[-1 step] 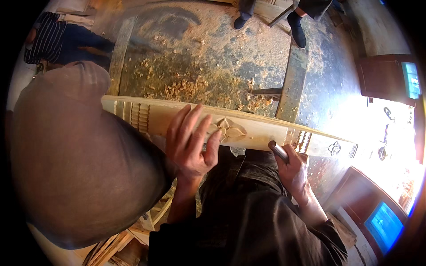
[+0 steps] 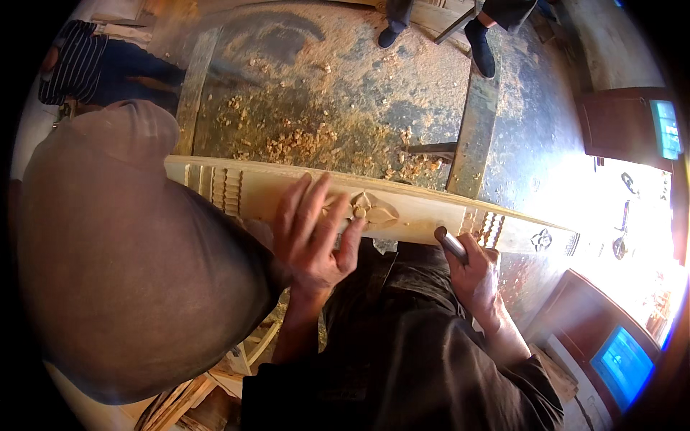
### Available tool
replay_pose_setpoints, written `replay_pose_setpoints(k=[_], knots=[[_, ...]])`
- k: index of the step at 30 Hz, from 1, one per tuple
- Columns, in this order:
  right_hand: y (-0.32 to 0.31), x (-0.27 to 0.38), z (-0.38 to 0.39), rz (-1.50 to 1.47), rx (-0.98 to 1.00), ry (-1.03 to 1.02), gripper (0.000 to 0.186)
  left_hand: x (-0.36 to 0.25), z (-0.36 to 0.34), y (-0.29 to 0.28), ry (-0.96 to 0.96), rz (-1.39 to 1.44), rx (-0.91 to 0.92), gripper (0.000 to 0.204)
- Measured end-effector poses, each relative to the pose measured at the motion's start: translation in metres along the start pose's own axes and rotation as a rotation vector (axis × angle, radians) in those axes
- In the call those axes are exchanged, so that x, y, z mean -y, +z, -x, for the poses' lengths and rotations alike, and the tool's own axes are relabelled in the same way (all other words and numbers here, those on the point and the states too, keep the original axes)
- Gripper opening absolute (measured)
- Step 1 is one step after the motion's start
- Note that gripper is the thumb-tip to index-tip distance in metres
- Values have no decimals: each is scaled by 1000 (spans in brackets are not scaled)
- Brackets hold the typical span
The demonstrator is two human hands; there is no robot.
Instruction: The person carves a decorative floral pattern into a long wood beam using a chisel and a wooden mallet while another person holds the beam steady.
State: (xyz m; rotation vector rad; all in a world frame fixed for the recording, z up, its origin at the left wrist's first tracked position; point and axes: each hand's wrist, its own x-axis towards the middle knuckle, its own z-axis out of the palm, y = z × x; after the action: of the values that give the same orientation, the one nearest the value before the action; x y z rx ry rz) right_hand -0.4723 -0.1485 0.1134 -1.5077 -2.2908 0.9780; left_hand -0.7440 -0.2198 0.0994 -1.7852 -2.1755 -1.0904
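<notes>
A long pale wooden board (image 2: 424, 215) lies across in front of my lap, with a carved flower (image 2: 361, 207) in relief at its middle and rows of carved wavy ridges to either side. My left hand (image 2: 313, 241) rests on the board just left of the flower, its fingers spread and holding nothing; they cover part of the left petals. Further right, my right hand (image 2: 476, 273) is wrapped round a thick, round metal carving tool (image 2: 451, 246), whose blunt end points up and left near the board's front edge. The tool's other end is hidden.
A large brown-clad knee or limb (image 2: 129, 251) fills the left side, beside the board. Wood shavings (image 2: 305, 140) litter the floor beyond it. At the top are another person's dark shoes (image 2: 479, 49); a person in a striped shirt (image 2: 75, 61) is at far left. Bright light floods the right.
My left hand has shifted slightly down and to the right, its thumb now lower and clear of the flower's centre. My right hand and the tool stay in place.
</notes>
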Motion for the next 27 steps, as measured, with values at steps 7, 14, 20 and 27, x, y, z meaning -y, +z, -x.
replay_pose_setpoints(k=[7,14,20,27], knots=[[-1,-1,-1,4,46,65,15,-14,45,-6,134,350,107,32],[-32,29,-25,-217,273,123,35,-1,13,7,-31,231,-147,14],[-34,106,-113,-871,323,-135,52,1,-15,13,-173,376,-188,16],[-8,207,-180,-687,537,-207,75,6,-20,8,-235,537,-161,19]])
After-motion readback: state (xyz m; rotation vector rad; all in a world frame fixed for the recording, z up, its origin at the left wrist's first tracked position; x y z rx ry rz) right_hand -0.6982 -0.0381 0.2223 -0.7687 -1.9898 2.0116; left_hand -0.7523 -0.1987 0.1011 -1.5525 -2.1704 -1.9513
